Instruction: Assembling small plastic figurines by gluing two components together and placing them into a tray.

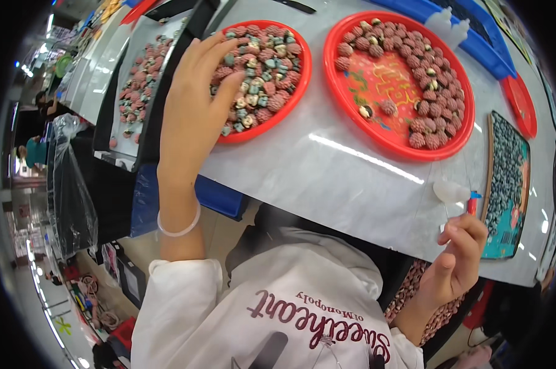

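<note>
My left hand (195, 101) reaches over the left red round tray (307, 64), its fingers spread apart. Its fingertips are over the tray's left part, among small dusty-pink knobbly pieces and blue-grey and cream pieces (253, 89); I cannot tell whether they touch them. At the right table edge, my right hand (456, 258) is raised with its fingers bent and the thumb apart from them. Just beyond those fingers are a translucent white squeeze bottle (449, 192) and a small blue-and-red part (473, 202). A tiny white spot shows by the index fingertip.
A second red tray (333, 86) holds mostly pink pieces. Further right are a board of dark blue-grey pieces (505, 166) and a red lid (524, 111). A black-edged tray (136, 132) stands left. White bottles (447, 27) and a blue bin (499, 49) stand at the back.
</note>
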`<state>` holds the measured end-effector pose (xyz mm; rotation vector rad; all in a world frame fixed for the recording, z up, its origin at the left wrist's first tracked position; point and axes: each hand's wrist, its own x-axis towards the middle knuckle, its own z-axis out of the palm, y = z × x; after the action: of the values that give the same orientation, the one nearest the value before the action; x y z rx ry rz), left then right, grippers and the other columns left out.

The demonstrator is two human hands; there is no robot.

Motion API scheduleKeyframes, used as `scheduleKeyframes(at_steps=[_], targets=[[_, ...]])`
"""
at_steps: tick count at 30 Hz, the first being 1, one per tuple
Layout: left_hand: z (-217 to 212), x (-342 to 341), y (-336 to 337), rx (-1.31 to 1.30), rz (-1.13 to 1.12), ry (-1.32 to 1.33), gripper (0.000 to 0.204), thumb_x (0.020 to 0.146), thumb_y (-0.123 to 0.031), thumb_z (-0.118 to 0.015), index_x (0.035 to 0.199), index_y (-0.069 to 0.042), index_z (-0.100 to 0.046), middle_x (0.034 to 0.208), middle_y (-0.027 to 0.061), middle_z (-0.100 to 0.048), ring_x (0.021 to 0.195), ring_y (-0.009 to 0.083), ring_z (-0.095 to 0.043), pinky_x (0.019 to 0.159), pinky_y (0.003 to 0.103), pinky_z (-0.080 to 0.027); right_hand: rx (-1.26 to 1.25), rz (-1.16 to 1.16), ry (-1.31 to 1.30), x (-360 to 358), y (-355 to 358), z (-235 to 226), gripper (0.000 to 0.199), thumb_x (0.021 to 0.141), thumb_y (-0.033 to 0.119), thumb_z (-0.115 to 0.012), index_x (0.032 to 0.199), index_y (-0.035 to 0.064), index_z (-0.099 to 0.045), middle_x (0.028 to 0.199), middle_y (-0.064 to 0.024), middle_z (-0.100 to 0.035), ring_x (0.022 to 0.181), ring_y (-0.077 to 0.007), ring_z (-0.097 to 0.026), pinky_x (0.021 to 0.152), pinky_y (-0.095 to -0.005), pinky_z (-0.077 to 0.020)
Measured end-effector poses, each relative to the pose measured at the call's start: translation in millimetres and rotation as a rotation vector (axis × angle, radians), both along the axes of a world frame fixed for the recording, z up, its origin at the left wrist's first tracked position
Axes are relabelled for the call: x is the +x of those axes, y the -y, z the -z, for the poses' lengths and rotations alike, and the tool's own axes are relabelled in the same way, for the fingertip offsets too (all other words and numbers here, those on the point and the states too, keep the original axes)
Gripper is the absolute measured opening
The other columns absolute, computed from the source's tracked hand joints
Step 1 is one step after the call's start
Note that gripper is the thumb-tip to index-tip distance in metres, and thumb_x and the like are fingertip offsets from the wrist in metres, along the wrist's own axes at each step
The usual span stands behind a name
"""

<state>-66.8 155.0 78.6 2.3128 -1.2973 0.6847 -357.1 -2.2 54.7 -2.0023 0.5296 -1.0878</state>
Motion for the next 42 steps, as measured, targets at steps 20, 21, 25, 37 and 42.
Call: scheduleKeyframes(at_steps=[20,21,25,37,42], targets=[[22.3,-25.2,-57.9,-1.224,0.142,-1.437,0.007,0.078,-0.008,-0.051,0.082,-0.004,-0.047,0.083,0.0079,-0.057,0.072,0.0135,-0.058,0.067,0.032,-0.051,0.342,-0.090,-0.027,0.9,-10.2,14.5,0.009,0.079,0.003,-0.050,0.084,-0.0037,-0.054,0.077,-0.0068,-0.049,0.062,-0.0097,-0.042,0.054,-0.0186,-0.0341],[19.2,-25.6,-61.8,-1.269,0.146,-1.413,0.008,0.078,-0.009,-0.051,0.083,-0.005,-0.047,0.083,0.0074,-0.057,0.073,0.0132,-0.058,0.068,0.031,-0.051,0.347,-0.062,-0.054,-0.6,-9.8,15.8,0.009,0.080,0.003,-0.049,0.085,-0.0028,-0.054,0.077,-0.0050,-0.048,0.062,-0.0087,-0.041,0.054,-0.0186,-0.0331],[-16.6,-17.5,-91.0,-1.354,0.131,-1.169,0.015,0.079,-0.010,-0.051,0.093,-0.004,-0.049,0.091,0.0055,-0.057,0.085,0.0137,-0.058,0.075,0.029,-0.048,0.355,-0.061,-0.066,-3.7,-12.1,15.9,0.009,0.080,0.002,-0.048,0.084,-0.0026,-0.055,0.077,-0.0046,-0.048,0.062,-0.0086,-0.042,0.054,-0.0187,-0.0334],[-113.6,130.4,-172.5,-0.691,-0.167,-0.660,0.018,0.075,-0.019,-0.059,0.083,-0.004,-0.054,0.083,0.0040,-0.057,0.072,0.0173,-0.059,0.065,0.029,-0.050,0.350,-0.104,-0.048,-2.5,-13.2,14.9,0.009,0.081,0.000,-0.047,0.085,-0.0033,-0.054,0.077,-0.0048,-0.050,0.064,-0.0078,-0.043,0.054,-0.0176,-0.0339],[-132.2,150.9,-179.2,-0.179,-0.504,-0.315,0.019,0.074,-0.022,-0.061,0.072,-0.007,-0.049,0.075,0.0001,-0.054,0.064,0.0093,-0.054,0.057,0.023,-0.045,0.385,-0.094,-0.095,-4.5,-15.2,12.0,0.008,0.081,0.000,-0.048,0.086,-0.0032,-0.054,0.076,-0.0051,-0.051,0.063,-0.0078,-0.044,0.054,-0.0175,-0.0347]])
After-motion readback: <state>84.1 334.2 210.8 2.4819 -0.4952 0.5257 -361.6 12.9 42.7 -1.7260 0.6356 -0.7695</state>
